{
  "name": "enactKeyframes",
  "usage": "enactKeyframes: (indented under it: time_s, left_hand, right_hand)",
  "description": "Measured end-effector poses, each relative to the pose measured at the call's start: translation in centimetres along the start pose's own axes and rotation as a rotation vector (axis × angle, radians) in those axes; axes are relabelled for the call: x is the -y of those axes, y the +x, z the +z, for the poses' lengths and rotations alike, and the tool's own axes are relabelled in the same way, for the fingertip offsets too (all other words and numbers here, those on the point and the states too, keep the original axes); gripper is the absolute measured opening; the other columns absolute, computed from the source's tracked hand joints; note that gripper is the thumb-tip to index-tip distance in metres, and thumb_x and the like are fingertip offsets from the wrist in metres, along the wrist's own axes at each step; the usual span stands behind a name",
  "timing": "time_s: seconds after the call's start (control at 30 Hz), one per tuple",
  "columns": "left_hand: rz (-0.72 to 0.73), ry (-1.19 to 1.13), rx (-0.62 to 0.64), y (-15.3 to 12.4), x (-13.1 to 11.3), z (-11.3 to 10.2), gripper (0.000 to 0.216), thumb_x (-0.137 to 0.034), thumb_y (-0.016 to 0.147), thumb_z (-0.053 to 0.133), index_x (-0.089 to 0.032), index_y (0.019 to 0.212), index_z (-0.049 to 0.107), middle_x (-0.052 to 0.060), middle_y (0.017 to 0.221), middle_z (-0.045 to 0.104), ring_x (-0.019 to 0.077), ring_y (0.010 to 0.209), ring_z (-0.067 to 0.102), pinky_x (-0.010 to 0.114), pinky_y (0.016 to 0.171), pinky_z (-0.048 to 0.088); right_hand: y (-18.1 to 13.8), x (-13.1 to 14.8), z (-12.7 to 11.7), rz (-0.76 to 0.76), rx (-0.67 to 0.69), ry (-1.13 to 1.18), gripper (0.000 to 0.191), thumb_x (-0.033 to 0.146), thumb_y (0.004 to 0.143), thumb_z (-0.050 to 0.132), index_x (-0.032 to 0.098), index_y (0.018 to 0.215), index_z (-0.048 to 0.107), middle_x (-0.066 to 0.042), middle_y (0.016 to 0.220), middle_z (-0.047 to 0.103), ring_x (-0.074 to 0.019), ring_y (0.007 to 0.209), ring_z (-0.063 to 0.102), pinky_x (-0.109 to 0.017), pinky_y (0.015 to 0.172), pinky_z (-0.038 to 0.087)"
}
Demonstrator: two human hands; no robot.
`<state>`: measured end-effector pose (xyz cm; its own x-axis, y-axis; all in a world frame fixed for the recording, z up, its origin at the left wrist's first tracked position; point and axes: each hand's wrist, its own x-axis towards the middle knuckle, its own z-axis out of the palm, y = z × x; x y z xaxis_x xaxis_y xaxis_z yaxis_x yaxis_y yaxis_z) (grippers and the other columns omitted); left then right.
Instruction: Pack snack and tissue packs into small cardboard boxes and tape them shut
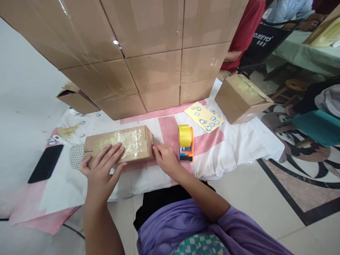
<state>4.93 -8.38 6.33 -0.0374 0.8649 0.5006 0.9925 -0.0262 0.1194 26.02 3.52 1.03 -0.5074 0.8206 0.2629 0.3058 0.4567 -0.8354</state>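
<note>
A closed cardboard box [138, 141] lies lengthwise in front of me, with shiny clear tape along its top. My left hand [102, 171] rests on its left part, fingers spread. At the box's right end is my right hand [166, 157], its thumb and fingers pressed together against the end face. A tiny pale-blue spot shows at those fingertips, too small to name. Just right of that hand stands an orange and blue tape dispenser [191, 145] carrying a yellowish tape roll [184, 135]. Behind it lies a yellow sheet [202, 115] with several small blue-edged white stickers.
Stacked taped cardboard boxes [154, 74] rise at the back. Another box [240, 101] stands right, and an open-flapped box [79, 101] left. A black phone [45, 163] lies at left on the pink-and-white cloth [233, 159]. A person in red [243, 35] sits behind the stack.
</note>
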Motion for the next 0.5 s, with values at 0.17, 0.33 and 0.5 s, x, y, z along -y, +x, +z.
enactKeyframes:
  time_s: [0.17,0.33,0.5]
  left_hand:
    - [0.023,-0.028,0.045,0.4,0.7,-0.4,0.040,-0.034,0.105,0.054,-0.034,0.144,0.060,0.005,0.147,0.067,0.0304,0.141,0.058,0.056,0.120,0.022]
    - [-0.004,-0.164,0.114,0.1,2.3,-1.2,0.034,-0.042,0.101,0.056,-0.034,0.131,0.070,0.005,0.140,0.071,0.0312,0.141,0.058,0.056,0.123,0.024]
    - [-0.077,-0.293,0.014,-2.6,3.1,-2.1,0.045,-0.038,0.095,0.060,-0.046,0.139,0.064,-0.001,0.146,0.067,0.0319,0.145,0.055,0.059,0.124,0.032]
  right_hand:
    - [-3.7,-0.8,-0.8,-0.013,0.157,0.119,0.056,0.041,0.109,0.045,0.018,0.160,0.044,-0.011,0.115,0.067,-0.0217,0.107,0.068,-0.039,0.099,0.058]
    - [-4.0,-1.1,-1.3,-0.127,0.195,-0.047,0.106,0.066,0.082,0.078,0.023,0.166,0.030,-0.022,0.167,0.024,-0.0428,0.159,0.023,-0.064,0.125,0.032]
    - [0.8,1.9,1.1,-0.319,0.211,-0.102,0.140,0.068,0.063,0.087,0.018,0.168,0.010,-0.026,0.165,0.022,-0.0432,0.157,0.020,-0.064,0.127,0.026]
